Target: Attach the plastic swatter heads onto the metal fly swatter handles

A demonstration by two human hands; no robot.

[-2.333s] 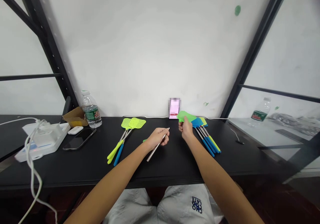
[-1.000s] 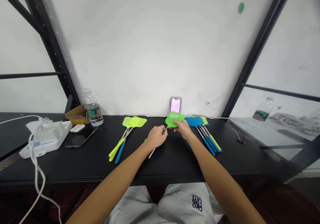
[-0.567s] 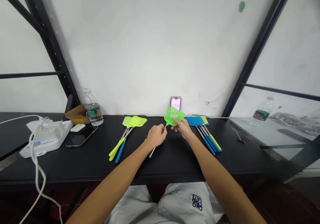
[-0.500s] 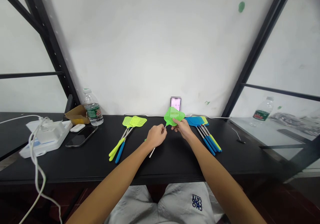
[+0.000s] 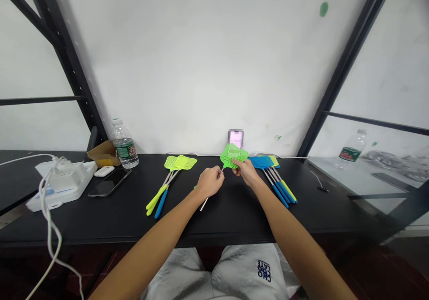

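Note:
My left hand (image 5: 209,182) is closed around a thin silver metal rod (image 5: 204,204) that slants down toward me. My right hand (image 5: 246,171) pinches a bright green mesh swatter head (image 5: 232,155) just above the black table, its neck meeting the rod's upper tip between my hands. A small green piece (image 5: 195,187) peeks out left of my left wrist.
Yellow-green fly swatters (image 5: 174,170) lie left of my hands; blue and yellow ones (image 5: 273,177) lie to the right. A phone (image 5: 235,138) leans on the wall. Farther left stand a water bottle (image 5: 124,145), a cardboard box (image 5: 102,155), a dark phone (image 5: 108,183) and a white power strip (image 5: 62,183).
My right hand carried the green head from the right pile to the rod's tip. Over the last half second both hands have stayed almost still.

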